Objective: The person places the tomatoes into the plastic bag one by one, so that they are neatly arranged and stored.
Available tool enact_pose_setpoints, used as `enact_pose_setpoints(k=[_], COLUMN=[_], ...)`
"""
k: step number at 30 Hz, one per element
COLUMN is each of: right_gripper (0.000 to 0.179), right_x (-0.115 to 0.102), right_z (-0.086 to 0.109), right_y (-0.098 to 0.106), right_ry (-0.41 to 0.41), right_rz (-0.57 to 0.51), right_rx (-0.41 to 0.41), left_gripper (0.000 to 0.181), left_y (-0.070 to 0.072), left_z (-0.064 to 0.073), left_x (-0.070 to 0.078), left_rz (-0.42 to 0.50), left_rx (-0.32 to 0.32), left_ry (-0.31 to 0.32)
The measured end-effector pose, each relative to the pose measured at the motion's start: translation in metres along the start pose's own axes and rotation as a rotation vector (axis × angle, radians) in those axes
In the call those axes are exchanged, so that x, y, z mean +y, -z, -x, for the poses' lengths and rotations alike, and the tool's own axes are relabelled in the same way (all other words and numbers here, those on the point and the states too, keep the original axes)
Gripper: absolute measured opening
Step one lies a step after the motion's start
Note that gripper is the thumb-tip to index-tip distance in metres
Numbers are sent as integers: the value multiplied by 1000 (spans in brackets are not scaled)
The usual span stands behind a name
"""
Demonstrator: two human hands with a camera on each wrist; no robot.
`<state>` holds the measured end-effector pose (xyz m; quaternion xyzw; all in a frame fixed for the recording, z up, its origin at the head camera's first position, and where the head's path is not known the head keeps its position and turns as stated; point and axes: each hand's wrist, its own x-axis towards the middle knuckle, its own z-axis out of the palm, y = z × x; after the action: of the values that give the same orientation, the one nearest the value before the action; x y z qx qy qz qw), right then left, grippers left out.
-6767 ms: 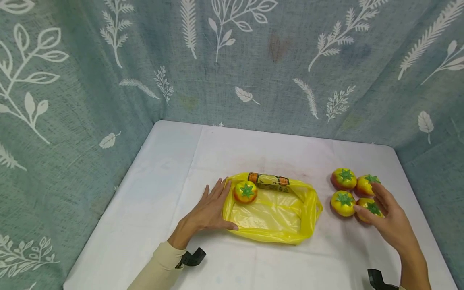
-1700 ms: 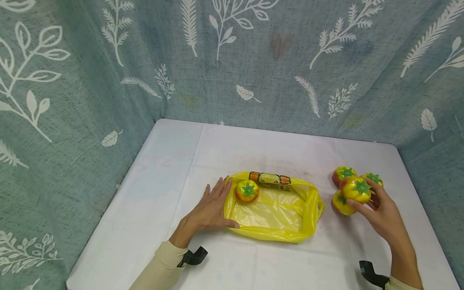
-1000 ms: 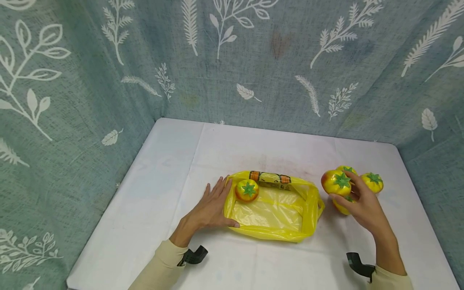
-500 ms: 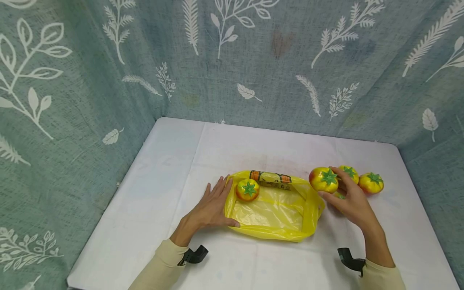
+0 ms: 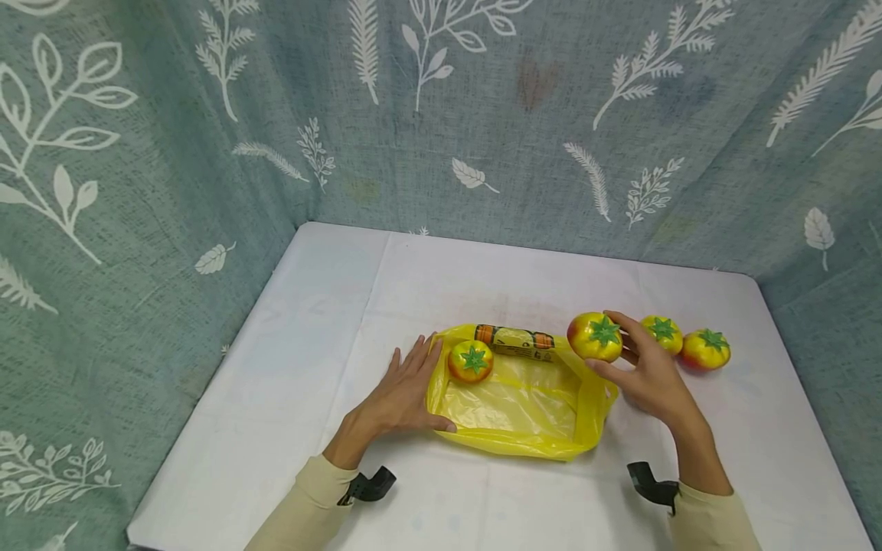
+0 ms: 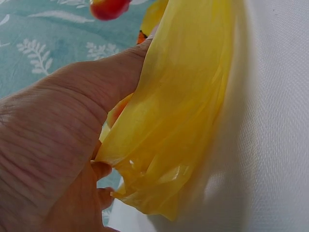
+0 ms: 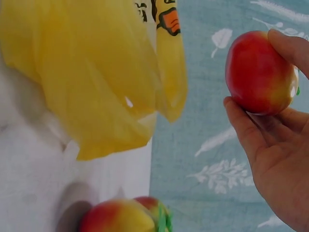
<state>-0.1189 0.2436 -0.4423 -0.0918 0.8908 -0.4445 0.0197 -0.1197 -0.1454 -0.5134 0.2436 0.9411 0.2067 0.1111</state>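
A yellow plastic bag lies on the table with its mouth spread wide. Inside it, at the left end, rests one tomato-like toy fruit, yellow and red with a green star of leaves. My left hand presses against the bag's left side, fingers straight and spread, thumb at the near rim. Between thumb and fingers, my right hand holds another tomato-like toy fruit over the bag's right end. The right wrist view shows that fruit's red underside, raised above the bag.
To the right on the white table sit more toy fruits, one yellow and one reddish, with the right hand in front of part of that group. A leaf-patterned curtain hangs behind and along the sides.
My right hand has taken a toy fruit from the group at the right, lifted it and carried it left to the bag's right end. My left hand stays at the bag's left side.
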Motion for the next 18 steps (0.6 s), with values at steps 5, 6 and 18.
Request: enact_pose_setpoints(k=[5,6,18], right_gripper=[80,79,80], right_x=[-4,-4,-16], right_z=[-3,-4,-15], right_y=[-2,-3,-9], right_ry=[-13,-14,35], right_rz=[-3,-3,-38], right_rx=[-15,-16,-29], left_gripper=[138,138,137], left_y=[-1,-1,-2], left_z=[1,1,1], left_x=[0,0,-1], left_rz=[1,-1,-10], left_rx=[8,8,-3], left_ry=[-12,-15,-7])
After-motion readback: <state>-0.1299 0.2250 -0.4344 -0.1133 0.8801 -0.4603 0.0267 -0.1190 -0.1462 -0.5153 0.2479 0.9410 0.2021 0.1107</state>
